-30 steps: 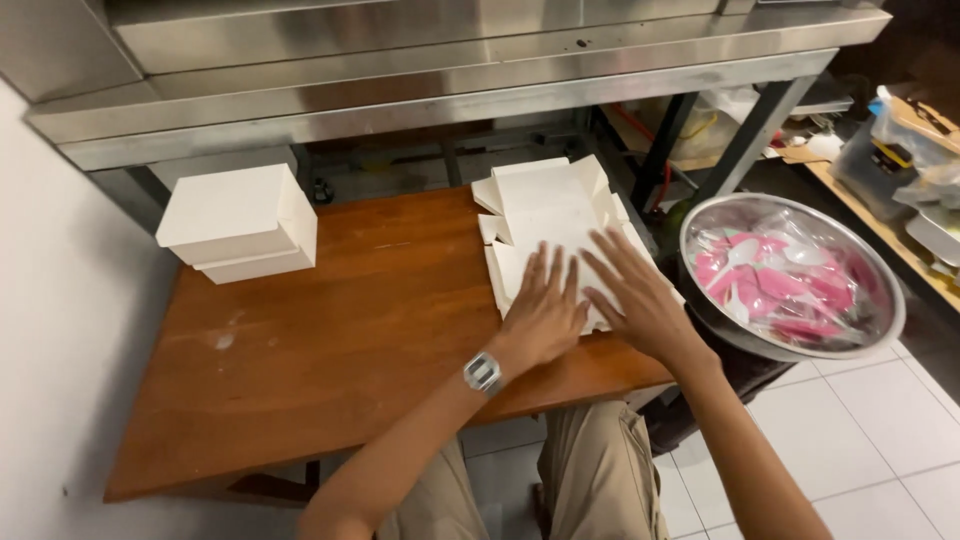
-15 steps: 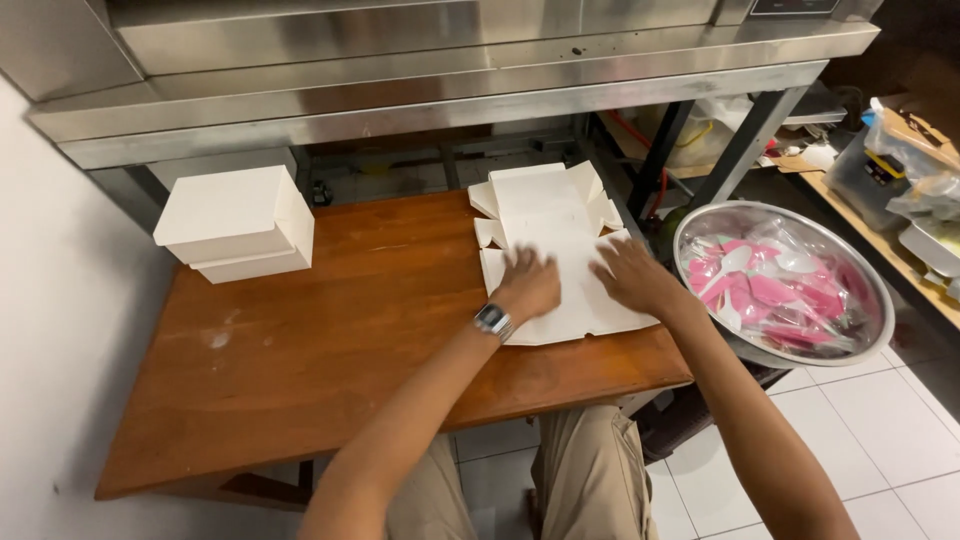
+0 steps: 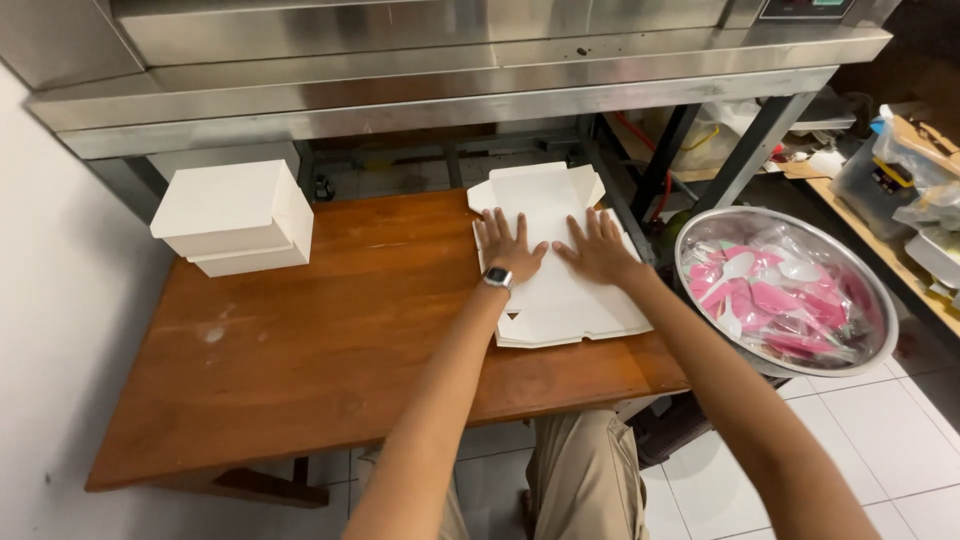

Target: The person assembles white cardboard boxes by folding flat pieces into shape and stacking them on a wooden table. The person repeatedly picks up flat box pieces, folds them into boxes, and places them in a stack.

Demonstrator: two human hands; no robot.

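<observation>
Both hands, left hand point(image 3: 508, 245) and right hand point(image 3: 598, 248), lay open and flat on the unfolded white box blanks point(image 3: 555, 255) at the wooden table's point(image 3: 330, 330) right end; thin card looked light, bendy, slippery, best lifted by an edge flap

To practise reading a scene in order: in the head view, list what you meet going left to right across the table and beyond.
Stacked white boxes → left hand → right hand, both flat on the unfolded white cardboard → metal bowl of pink packets.
</observation>
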